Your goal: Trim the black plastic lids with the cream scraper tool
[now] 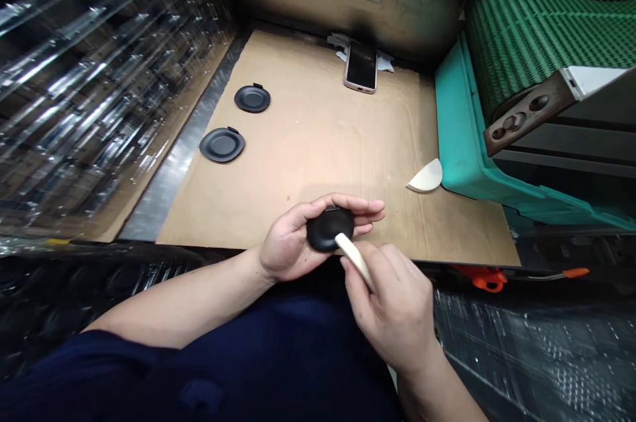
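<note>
The cardboard-topped bench (322,144) fills the middle of the frame, with a green belt (536,18) at upper right and a teal crate (462,144) just below it. At lower centre, over the bench's near edge, the right hand (397,303) has its fingers closed around a white piece (355,262), while the left hand (293,243) cups a black dish (322,230), thumb and fingers bent about its rim. Two similar dishes (222,145) lie at upper left, and a half-round white piece (427,177) sits beside the crate. The held dish could slip if the white piece pushes hard on one side, since the palm looks loosely cupped; being at the bench's edge, it might then drop off the front. A skidding tip could also mark the black surface or catch the left fingers. The dish's underside is hidden by the palm, most of the white piece by the right hand, and whether its tip presses or merely overlaps the dish cannot be told.
</note>
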A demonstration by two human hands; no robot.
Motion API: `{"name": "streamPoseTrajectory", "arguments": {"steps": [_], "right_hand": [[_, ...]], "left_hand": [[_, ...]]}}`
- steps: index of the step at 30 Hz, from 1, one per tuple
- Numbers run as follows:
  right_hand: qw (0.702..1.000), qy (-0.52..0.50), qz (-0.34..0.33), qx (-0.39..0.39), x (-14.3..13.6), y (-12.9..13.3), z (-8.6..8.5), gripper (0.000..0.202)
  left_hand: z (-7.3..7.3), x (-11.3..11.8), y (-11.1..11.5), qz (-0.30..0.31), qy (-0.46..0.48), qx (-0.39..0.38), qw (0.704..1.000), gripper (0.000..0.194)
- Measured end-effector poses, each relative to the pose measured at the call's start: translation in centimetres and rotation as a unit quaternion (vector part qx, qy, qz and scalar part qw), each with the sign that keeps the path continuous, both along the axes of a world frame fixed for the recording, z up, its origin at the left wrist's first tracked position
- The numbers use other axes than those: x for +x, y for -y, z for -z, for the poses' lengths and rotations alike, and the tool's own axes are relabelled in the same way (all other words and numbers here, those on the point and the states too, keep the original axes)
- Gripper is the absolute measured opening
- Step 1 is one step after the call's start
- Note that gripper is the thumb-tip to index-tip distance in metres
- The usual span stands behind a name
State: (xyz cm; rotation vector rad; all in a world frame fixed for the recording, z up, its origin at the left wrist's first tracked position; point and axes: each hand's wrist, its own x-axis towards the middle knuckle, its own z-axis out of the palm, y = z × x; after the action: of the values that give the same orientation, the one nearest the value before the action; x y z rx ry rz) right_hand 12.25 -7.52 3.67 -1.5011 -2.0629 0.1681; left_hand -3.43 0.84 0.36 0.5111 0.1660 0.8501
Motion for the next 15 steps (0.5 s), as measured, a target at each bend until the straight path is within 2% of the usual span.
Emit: {"name": "streamPoseTrajectory", "arguments": {"steps": [5,8,12,15], "right_hand": [[0.999,-0.018,-0.042,0.014,-1.9,-1.0,1.0,0.015],[0.998,-0.042,-0.040,0.029,-2.4,-1.3,1.3,0.020],[0.996,-0.036,-0.082,0.008,-2.2,-1.3,1.1,0.019],[0.997,-0.038,-0.052,0.032,-2.1,-1.5,0.8,0.018]], "left_hand": [[-0.2,0.0,0.0,0.004,-0.018,0.000,1.000,0.050],[-0.3,-0.1,0.0,0.012,-0.022,-0.015,1.000,0.061],[-0.2,-0.2,0.0,0.026,-0.023,-0.021,0.999,0.073],[-0.1,-0.2,0.0,0.028,-0.020,-0.015,0.999,0.072]]}}
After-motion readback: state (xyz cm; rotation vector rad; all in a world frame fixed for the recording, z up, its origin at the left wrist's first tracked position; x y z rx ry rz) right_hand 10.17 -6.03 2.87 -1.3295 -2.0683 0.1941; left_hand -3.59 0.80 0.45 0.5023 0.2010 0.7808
